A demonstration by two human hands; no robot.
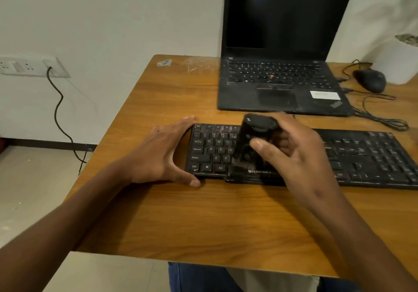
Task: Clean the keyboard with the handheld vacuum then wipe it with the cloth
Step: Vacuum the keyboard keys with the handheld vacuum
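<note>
A white wall socket strip (29, 66) with a black cable sits far left. On the brown wooden table (203, 219), the left hand (158, 153) lies open, fingers straight, bracing the left end of the flat black plastic keyboard (366, 156). The right hand (294, 156) grips a small black handheld vacuum (251, 142), tilted, nozzle on the keys. Behind stands an open black laptop (280, 74); further right, a black mouse (369, 80).

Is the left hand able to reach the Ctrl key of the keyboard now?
Probably yes: the left hand rests at the keyboard left end, beside the uncovered Ctrl key.
</note>
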